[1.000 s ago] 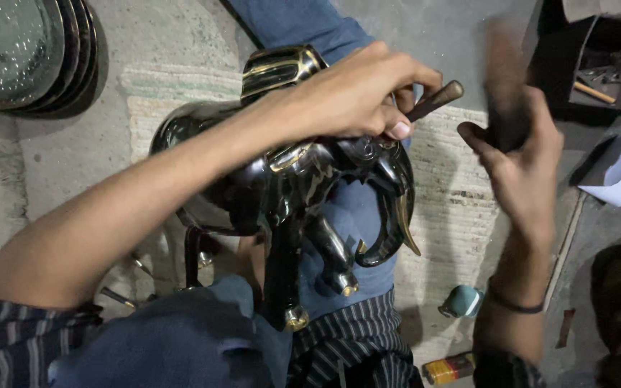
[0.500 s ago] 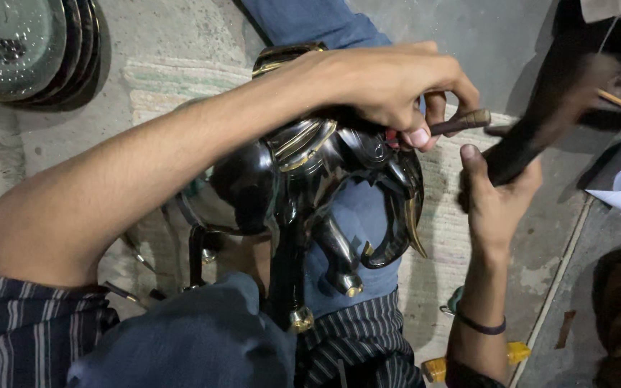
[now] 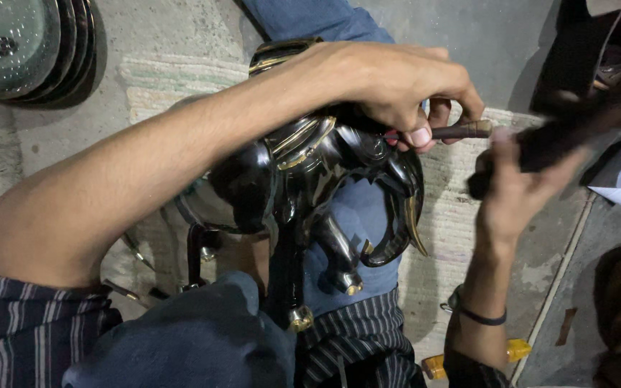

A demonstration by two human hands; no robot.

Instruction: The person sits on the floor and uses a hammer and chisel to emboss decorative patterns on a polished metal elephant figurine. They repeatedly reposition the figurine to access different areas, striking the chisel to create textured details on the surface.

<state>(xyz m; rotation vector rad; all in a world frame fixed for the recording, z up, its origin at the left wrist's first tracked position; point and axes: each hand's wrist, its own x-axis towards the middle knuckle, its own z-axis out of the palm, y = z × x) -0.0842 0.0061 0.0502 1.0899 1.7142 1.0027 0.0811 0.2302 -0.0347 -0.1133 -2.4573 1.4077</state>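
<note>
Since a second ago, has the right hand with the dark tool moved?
Yes. The right hand has come in leftward toward the black elephant figure, swinging its dark tool from upright to slanting up-right.

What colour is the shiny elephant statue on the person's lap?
The elephant statue is glossy black with gold trim on its feet, tusks and back, seen in the head view.

workshop | concrete floor | stacked metal plates | woven mat
</note>
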